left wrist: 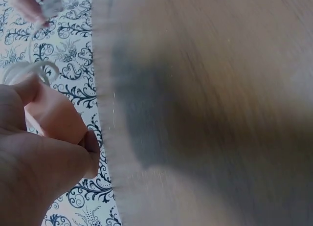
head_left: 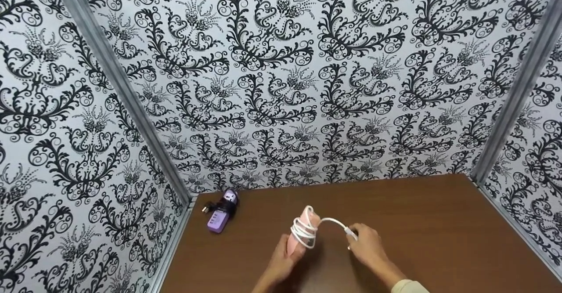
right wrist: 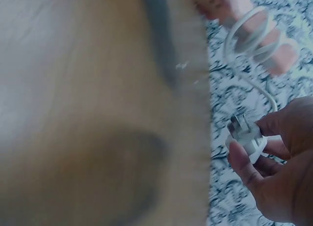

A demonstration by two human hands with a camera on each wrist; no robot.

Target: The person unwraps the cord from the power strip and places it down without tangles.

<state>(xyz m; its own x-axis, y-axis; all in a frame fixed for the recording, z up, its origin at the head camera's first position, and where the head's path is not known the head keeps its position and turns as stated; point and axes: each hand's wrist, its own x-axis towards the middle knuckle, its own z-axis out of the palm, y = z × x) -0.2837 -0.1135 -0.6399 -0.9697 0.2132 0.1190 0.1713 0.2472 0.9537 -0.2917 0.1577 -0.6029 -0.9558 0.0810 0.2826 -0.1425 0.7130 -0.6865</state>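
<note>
My left hand (head_left: pixel 282 258) grips the lower end of a pink power strip (head_left: pixel 293 244), held tilted above the table. A white cord (head_left: pixel 303 230) is wound in several loops around the strip's upper part. From there its free end arcs across to my right hand (head_left: pixel 368 244). In the right wrist view, the thumb and fingers of that hand pinch a white plug (right wrist: pixel 250 138) with its metal pins showing. The left wrist view shows fingers curled round the pink strip's end (left wrist: pixel 58 113); most sockets are hidden there.
A purple power strip (head_left: pixel 218 221) wrapped in its black cord (head_left: pixel 227 206) lies at the back left of the brown table (head_left: pixel 417 222). Patterned black-and-white walls (head_left: pixel 281 86) with grey metal posts (head_left: pixel 118 77) stand around the table's back and sides.
</note>
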